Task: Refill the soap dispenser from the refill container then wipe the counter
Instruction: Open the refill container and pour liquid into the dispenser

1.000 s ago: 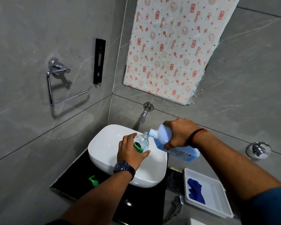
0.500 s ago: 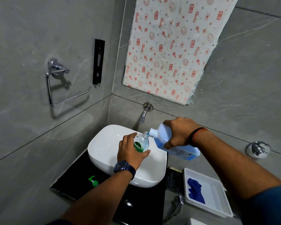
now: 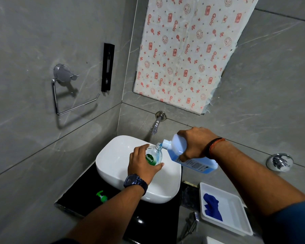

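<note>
Over the white basin (image 3: 113, 155), my left hand (image 3: 141, 164) grips a clear soap dispenser bottle (image 3: 154, 155) with a green label, its pump removed. My right hand (image 3: 194, 143) holds the blue refill container (image 3: 192, 161) tipped to the left, its white neck touching the dispenser's open mouth. Blue liquid shows inside the tilted container. The green pump head (image 3: 102, 197) lies on the black counter (image 3: 77, 199) left of the basin. A blue cloth (image 3: 212, 206) rests in a white tray (image 3: 236, 217) at the right.
A chrome tap (image 3: 156, 125) juts from the wall above the basin. A towel ring (image 3: 67, 95) and a black bracket (image 3: 107, 67) hang on the left wall. A chrome valve knob (image 3: 279, 162) sits on the right wall. Patterned paper (image 3: 183, 50) covers the mirror area.
Both hands hold nearly the same pose; the refill container stays tipped against the dispenser's mouth. The view has shifted only slightly.
</note>
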A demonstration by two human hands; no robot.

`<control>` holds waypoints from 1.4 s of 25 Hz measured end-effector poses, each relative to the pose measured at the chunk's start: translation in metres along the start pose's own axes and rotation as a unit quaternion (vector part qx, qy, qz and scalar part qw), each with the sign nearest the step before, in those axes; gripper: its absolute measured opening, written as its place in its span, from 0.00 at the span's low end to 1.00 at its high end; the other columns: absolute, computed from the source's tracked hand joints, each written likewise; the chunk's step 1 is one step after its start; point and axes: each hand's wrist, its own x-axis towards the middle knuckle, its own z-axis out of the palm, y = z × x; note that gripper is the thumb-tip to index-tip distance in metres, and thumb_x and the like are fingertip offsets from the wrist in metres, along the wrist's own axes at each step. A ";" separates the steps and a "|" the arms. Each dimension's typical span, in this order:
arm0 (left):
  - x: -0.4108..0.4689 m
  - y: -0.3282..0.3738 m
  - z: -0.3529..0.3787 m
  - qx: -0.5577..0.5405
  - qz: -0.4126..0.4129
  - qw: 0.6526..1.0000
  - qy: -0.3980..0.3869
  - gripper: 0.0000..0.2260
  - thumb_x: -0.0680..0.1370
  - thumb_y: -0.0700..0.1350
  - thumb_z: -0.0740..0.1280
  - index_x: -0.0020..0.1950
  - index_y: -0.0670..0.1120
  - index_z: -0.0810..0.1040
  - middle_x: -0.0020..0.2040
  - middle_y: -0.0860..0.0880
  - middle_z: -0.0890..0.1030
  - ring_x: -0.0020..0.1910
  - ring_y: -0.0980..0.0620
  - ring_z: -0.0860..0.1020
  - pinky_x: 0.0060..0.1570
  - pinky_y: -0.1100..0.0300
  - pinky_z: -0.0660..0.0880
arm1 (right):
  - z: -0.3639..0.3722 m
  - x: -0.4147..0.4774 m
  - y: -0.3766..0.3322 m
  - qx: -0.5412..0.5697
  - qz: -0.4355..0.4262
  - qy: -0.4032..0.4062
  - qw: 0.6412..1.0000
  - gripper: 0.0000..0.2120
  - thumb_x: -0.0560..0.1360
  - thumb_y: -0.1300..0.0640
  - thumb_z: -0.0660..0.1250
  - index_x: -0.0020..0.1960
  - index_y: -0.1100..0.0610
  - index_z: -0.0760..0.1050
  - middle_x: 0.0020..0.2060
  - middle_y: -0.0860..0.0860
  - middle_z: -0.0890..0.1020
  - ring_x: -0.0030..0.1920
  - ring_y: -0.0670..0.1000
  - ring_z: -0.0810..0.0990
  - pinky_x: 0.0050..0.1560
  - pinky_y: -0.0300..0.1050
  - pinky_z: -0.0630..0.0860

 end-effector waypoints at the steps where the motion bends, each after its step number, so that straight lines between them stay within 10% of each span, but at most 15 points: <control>1: 0.000 0.000 0.000 0.001 0.000 1.000 0.000 0.36 0.55 0.55 0.80 0.60 0.53 0.71 0.56 0.50 0.75 0.53 0.47 0.72 0.51 0.57 0.71 | 0.000 0.000 0.000 0.000 0.000 -0.001 1.000 0.34 0.61 0.36 0.72 0.62 0.49 0.69 0.50 0.51 0.80 0.41 0.51 0.73 0.39 0.42 0.68; 35: 0.000 0.003 -0.007 0.009 0.006 1.000 0.001 0.35 0.55 0.56 0.80 0.58 0.55 0.70 0.56 0.51 0.75 0.52 0.49 0.72 0.47 0.60 0.69 | -0.008 -0.003 -0.004 -0.008 0.005 -0.003 1.000 0.36 0.61 0.36 0.72 0.64 0.49 0.67 0.52 0.51 0.80 0.44 0.51 0.74 0.41 0.43 0.71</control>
